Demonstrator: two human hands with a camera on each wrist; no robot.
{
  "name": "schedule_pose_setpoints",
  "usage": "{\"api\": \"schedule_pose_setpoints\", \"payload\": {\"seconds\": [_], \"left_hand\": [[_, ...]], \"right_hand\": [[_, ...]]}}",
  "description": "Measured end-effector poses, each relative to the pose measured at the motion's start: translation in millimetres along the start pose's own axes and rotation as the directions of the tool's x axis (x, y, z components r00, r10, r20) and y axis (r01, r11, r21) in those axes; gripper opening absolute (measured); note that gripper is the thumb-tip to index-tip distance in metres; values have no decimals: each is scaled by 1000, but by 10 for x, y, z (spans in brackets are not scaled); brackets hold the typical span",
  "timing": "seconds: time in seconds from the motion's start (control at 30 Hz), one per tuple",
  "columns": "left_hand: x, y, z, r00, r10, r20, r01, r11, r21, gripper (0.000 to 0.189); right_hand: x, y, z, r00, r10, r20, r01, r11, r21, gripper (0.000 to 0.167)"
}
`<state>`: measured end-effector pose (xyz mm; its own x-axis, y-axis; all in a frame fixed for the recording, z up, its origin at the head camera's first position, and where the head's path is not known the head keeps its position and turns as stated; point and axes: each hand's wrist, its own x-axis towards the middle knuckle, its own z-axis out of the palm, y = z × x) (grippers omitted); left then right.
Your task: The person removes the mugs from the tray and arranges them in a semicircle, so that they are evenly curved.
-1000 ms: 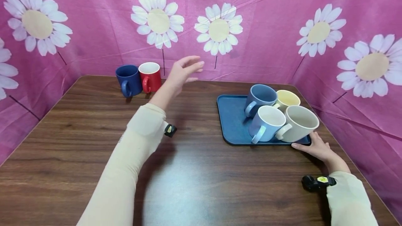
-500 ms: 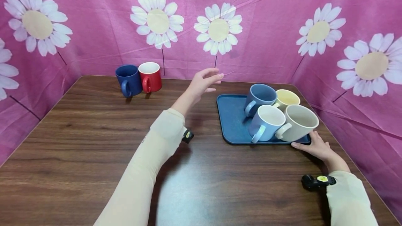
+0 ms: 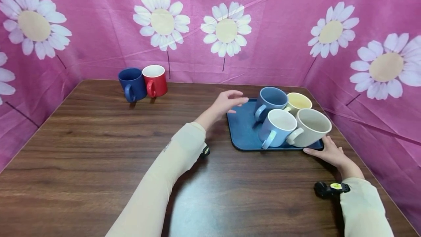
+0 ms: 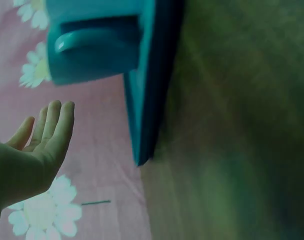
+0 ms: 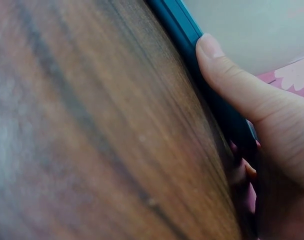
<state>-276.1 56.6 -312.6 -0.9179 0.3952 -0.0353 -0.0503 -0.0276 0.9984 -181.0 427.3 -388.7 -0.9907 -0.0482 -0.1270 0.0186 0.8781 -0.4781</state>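
I take this for a staged recording corner indoors, though I can't tell whether a home, a lab or an office lies around it. Pink cloth [image 3: 269, 57], creased and printed with big white daisies [image 3: 162, 22], hangs like a screen across the top of the frame and down both sides, closing in my wood-grain table [image 3: 82, 164]. A small black camera [image 3: 329, 189] is worn on my wrist at the lower right, another mid-frame. Only the mugs [image 3: 277, 131] and tray [image 3: 245, 131], centre right and upper left, look homely.
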Motion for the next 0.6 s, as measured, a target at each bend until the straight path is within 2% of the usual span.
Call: {"api": "schedule_pose_setpoints", "payload": {"seconds": [0.1, 0.33, 0.6], "left_hand": [[-6, -63, 69, 999, -29, 17, 29, 999, 25, 41], [30, -124, 215, 999, -35, 38, 34, 999, 36, 43], [119, -201, 381, 992, -112, 58, 112, 994, 4, 47]], "right_hand": [[6, -2, 9, 1000, -1, 7, 1, 1000, -2, 95], [14, -1, 6, 1000, -2, -3, 2, 1000, -9, 94], [2, -5, -3, 1000, -6, -7, 6, 1000, -6, 93]]}}
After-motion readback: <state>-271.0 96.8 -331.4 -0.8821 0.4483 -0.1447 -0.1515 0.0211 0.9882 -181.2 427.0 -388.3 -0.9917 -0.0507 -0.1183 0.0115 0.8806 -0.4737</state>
